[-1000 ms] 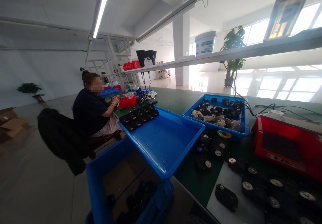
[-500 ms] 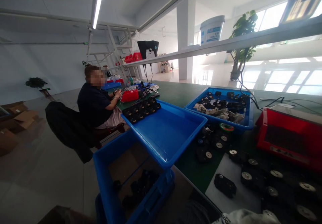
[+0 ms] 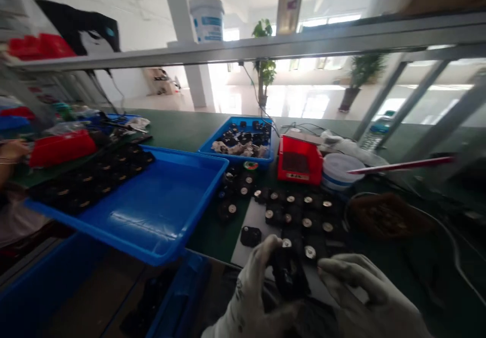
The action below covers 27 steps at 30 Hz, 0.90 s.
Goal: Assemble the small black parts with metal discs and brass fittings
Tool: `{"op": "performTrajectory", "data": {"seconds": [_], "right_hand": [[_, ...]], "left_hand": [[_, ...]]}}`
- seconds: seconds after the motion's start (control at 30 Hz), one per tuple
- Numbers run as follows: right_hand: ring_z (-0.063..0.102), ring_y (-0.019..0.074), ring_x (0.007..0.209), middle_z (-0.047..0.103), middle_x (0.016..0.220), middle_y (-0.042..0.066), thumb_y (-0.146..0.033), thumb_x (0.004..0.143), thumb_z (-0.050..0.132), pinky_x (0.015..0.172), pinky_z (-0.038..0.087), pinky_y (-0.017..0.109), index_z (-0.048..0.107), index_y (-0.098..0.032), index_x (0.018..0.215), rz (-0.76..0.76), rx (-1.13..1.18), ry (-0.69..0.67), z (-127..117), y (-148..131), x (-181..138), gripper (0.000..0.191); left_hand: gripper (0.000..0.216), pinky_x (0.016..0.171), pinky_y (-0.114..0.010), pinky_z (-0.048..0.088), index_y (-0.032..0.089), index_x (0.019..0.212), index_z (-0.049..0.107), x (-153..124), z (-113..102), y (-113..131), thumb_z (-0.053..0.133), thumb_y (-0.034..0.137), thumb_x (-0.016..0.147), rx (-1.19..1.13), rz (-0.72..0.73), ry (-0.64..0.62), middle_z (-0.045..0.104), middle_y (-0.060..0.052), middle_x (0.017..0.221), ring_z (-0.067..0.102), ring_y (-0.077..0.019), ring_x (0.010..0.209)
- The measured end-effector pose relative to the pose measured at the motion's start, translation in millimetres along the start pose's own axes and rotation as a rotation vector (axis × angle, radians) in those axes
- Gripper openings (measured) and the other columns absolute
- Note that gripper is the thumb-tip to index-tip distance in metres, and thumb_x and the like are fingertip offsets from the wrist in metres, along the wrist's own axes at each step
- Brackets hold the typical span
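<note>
My left hand (image 3: 246, 290), in a pale glove, grips a black plastic housing (image 3: 290, 274) between thumb and fingers, low in the view. The housing is tilted and slightly blurred. Just to its right is my right hand (image 3: 364, 292), also gloved, its fingers bent and drawn together near the housing; anything between its fingertips is too small to make out. Behind the hands, several black parts with round silver discs (image 3: 307, 222) stand in rows on a pale board (image 3: 243, 247). A single flat black part (image 3: 251, 236) lies on that board, left of the rows.
A blue tray (image 3: 163, 226) holds black parts along its left side. Farther back are another blue tray (image 3: 205, 148) with parts and rags, a red bin (image 3: 319, 163) and a white tub (image 3: 336, 171). A shelf (image 3: 243, 51) crosses above. At far left shows a co-worker's arm (image 3: 7, 160).
The view has swung right, bringing both gloved hands and the housing into sight. The co-worker has slipped mostly out at the left edge.
</note>
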State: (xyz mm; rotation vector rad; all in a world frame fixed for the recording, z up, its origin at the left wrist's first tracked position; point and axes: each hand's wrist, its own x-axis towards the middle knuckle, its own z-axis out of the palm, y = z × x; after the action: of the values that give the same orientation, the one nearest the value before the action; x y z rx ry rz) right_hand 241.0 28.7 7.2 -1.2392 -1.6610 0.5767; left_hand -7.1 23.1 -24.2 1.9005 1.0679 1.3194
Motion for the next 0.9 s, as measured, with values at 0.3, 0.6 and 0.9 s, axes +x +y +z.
{"op": "performTrajectory", "data": {"seconds": [0.3, 0.6, 0.9], "right_hand": [[0.068, 0.018, 0.077, 0.072, 0.081, -0.002, -0.02, 0.091, 0.074, 0.069, 0.056, 0.029, 0.072, -0.028, 0.091, -0.229, -0.277, 0.105, 33.8, -30.1, 1.3, 0.008], [0.065, 0.0165, 0.069, 0.069, 0.073, -0.002, -0.022, 0.098, 0.067, 0.064, 0.049, 0.03, 0.068, -0.024, 0.081, -0.296, -0.4, 0.165, 39.0, -33.4, 3.5, 0.017], [0.066, 0.0198, 0.076, 0.074, 0.083, 0.001, -0.02, 0.1, 0.063, 0.082, 0.049, 0.038, 0.073, -0.023, 0.1, -0.399, -0.557, 0.112, 38.2, -34.4, -5.1, 0.011]], "left_hand": [[0.078, 0.097, -0.039, 0.066, 0.02, 0.161, 0.031, 1.3, 10.5, 5.7, 0.07, 0.033, 0.095, 0.255, 0.215, 0.051, 0.067, -0.018, 0.138, 0.071, -0.0297, 0.123], [0.06, 0.103, -0.043, 0.061, 0.012, 0.16, 0.036, -9.4, 25.3, 7.5, 0.054, 0.027, 0.104, 0.366, 0.356, 0.15, 0.069, -0.019, 0.132, 0.061, -0.0302, 0.132], [0.069, 0.105, -0.039, 0.061, 0.011, 0.16, 0.034, -5.6, 16.7, 5.2, 0.062, 0.031, 0.1, 0.391, 0.361, 0.103, 0.066, -0.019, 0.134, 0.063, -0.0291, 0.13]]}}
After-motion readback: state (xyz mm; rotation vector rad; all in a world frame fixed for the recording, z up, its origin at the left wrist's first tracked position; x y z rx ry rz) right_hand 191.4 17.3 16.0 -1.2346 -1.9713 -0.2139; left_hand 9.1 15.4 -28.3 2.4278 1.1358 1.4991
